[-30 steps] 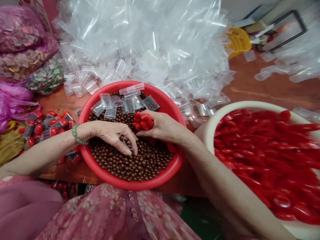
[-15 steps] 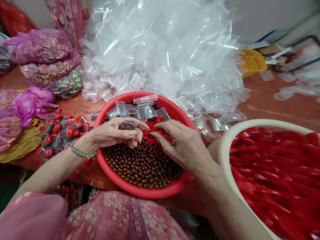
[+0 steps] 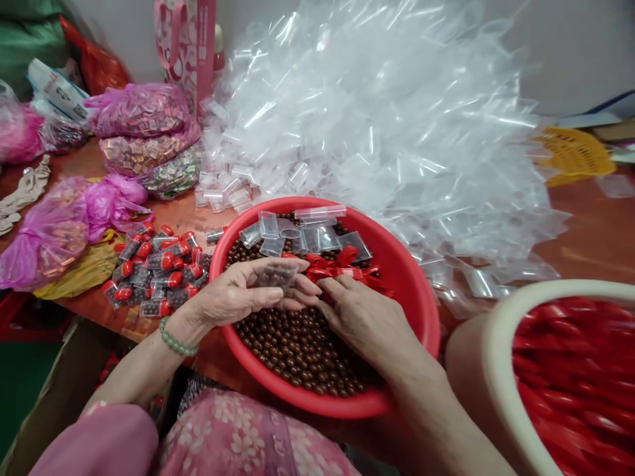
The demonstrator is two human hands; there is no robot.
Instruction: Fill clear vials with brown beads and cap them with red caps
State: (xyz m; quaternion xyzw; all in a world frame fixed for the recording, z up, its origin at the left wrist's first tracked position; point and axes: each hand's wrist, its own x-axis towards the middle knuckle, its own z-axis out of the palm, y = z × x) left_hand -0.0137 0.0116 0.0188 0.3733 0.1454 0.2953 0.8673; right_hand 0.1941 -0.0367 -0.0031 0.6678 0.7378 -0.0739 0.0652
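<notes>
My left hand [image 3: 238, 297] lies palm up over the red plastic basin [image 3: 407, 311], holding a small clear plastic tube [image 3: 276, 276] filled with brown balls. The basin holds a layer of glossy brown balls [image 3: 302, 350]. My right hand [image 3: 367, 324] is next to the left, its fingertips down on a tangle of red plastic caps [image 3: 342, 268]. I cannot tell whether those fingers grip a cap. Several empty clear tubes [image 3: 285, 233] lie at the basin's far side.
Filled tubes with red caps [image 3: 153, 268] lie on the orange table top [image 3: 590, 231] left of the basin. A white tub of red caps [image 3: 501, 344] stands at right. Behind rises a large heap of clear tubes [image 3: 377, 132], with pink bags of small packets [image 3: 139, 109] at left.
My left hand has turned palm up and now cradles the filled tube. My right hand no longer clutches a bunch of caps. The view has swung upward and left.
</notes>
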